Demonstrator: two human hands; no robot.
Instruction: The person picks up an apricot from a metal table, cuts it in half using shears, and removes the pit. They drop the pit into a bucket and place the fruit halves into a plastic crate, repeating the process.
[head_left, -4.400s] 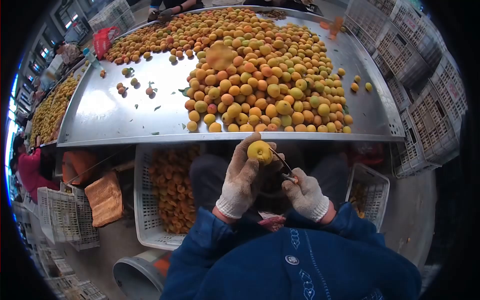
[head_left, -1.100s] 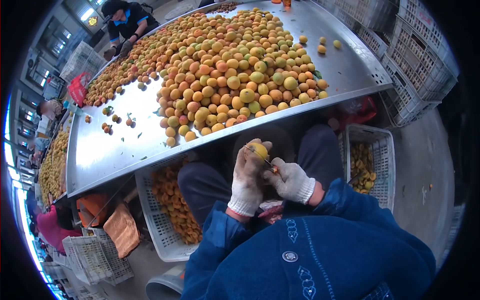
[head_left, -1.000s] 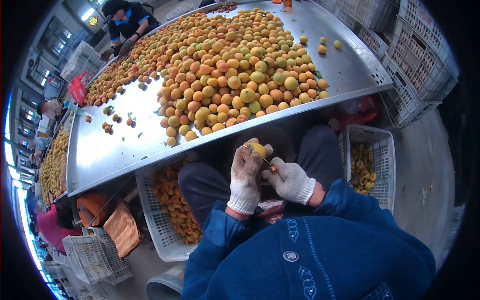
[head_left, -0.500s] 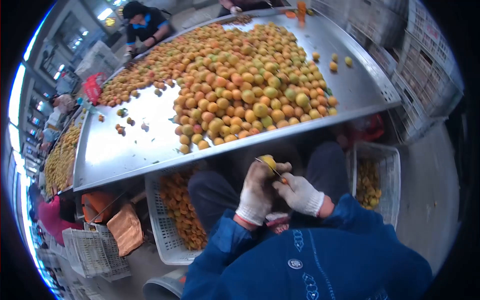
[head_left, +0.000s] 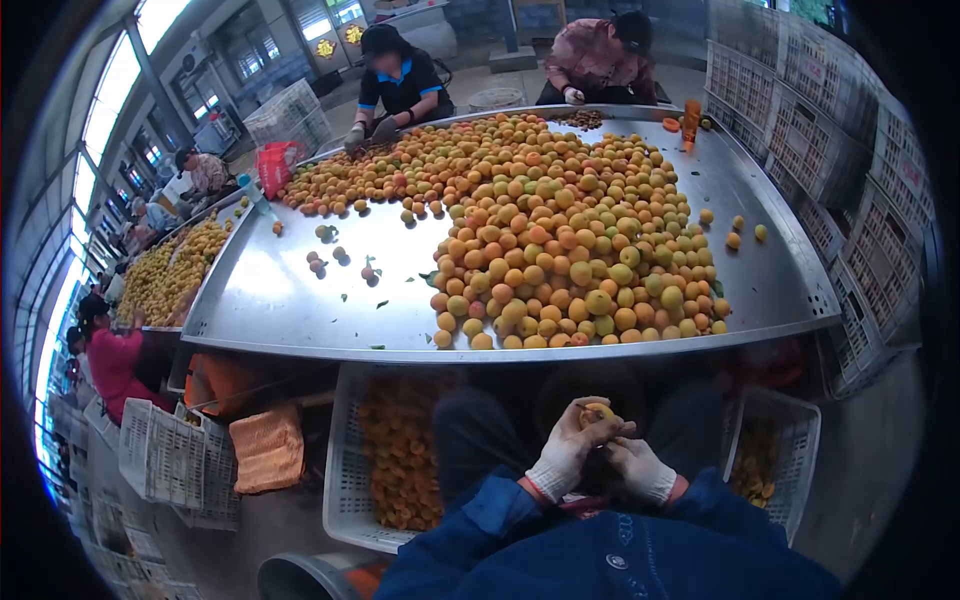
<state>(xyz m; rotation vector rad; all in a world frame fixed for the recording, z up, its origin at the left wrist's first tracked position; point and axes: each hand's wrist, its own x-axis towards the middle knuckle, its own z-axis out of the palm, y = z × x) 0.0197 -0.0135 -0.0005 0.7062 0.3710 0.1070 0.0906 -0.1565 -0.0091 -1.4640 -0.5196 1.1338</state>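
Near my lap, my left hand [head_left: 568,448], in a white knit glove with stained fingers, is closed around a yellow-orange apricot [head_left: 598,411]. My right hand [head_left: 643,470], gloved too, is closed just beside it, close to the fruit. Half a second ago this hand gripped a small knife with an orange handle; now the knife is mostly hidden by the fingers. In front of both hands, a large heap of apricots [head_left: 560,240] lies on the metal table [head_left: 300,310].
Under the table's front edge, a white crate [head_left: 345,500] of orange fruit pieces stands at left, another crate [head_left: 812,440] at right. A bucket [head_left: 295,578] is at lower left. Co-workers [head_left: 405,85] sit across the table. Stacked crates [head_left: 800,140] rise at right.
My view has tilted up and turned left, showing more of the room. Both hands have drawn closer around the apricot, and the knife blade, plain before, is now hard to see.
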